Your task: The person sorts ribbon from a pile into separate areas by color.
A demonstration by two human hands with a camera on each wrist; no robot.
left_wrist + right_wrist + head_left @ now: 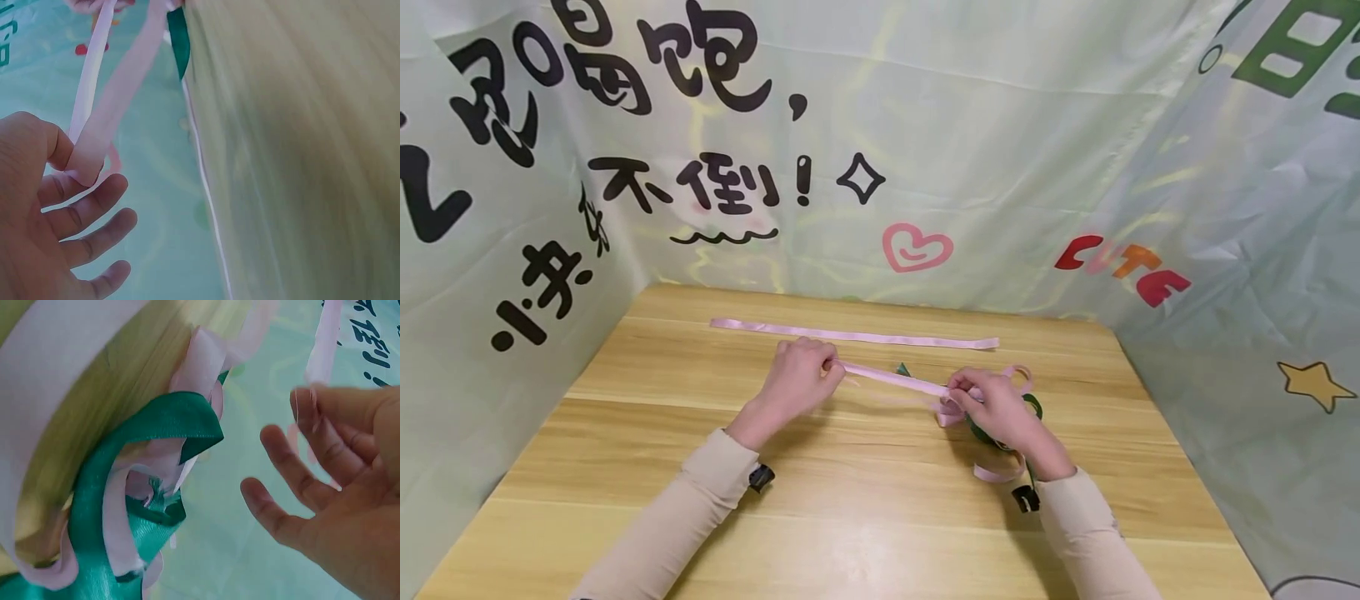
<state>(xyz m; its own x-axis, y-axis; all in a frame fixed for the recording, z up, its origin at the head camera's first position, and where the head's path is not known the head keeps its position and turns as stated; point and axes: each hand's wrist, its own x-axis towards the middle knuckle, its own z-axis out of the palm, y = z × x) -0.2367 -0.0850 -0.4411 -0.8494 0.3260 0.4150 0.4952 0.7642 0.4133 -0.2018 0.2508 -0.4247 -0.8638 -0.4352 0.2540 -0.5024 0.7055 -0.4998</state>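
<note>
A pink ribbon (891,378) is stretched between my two hands above the table. My left hand (800,375) pinches it between thumb and index finger, where the ribbon folds back in the left wrist view; the other fingers are spread. Thumb and index finger of my right hand (996,404) pinch the ribbon's other part, and a loose thread shows at those fingertips in the right wrist view. Under and beside the right hand lies a loose tangle of green ribbon (94,506) and pink ribbon (200,359), partly hidden by that hand in the head view.
Another pink ribbon (850,336) lies straight along the back of the wooden table (865,517). A printed cloth (1000,167) hangs behind the table and along both sides. Each wrist carries a small black camera mount.
</note>
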